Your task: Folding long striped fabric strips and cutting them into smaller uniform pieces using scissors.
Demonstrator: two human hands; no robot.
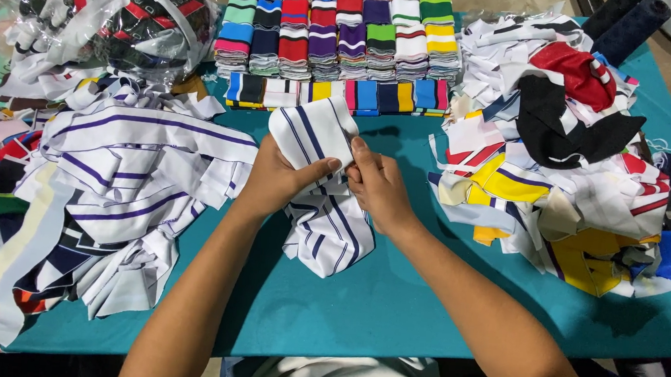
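Hands are met at table centre over a white fabric piece with navy stripes point(313, 135): left hand point(279, 178) is closed on it, thumb pressed across the lower edge; right hand point(377, 185) is pinched on the same edge just beside the left thumb, fingers curled narrow. Upper part of the piece is held up off the teal table cover point(391, 296); more of the same striped cloth point(330, 232) is bunched under the wrists, resting on the cover. A large heap of white purple-striped cuttings point(129, 172) is spread to the left, touching the left forearm area, with darker and yellow scraps at its outer edge. A mixed heap of cuttings point(567, 183) is piled to the right: white, yellow, red, with a black piece point(556, 122) and a red piece point(576, 72) on top. Folded striped knit bands are stacked in neat columns point(336, 25) at the far edge, many colours, with one row laid flat point(335, 94) in front of them. A clear plastic bag point(110, 11), crumpled, filled with dark red-striped fabric, is seen far left, behind the white heap. Two dark navy rolls point(632, 20) are lying at the far right corner. No readable labels can be made out.
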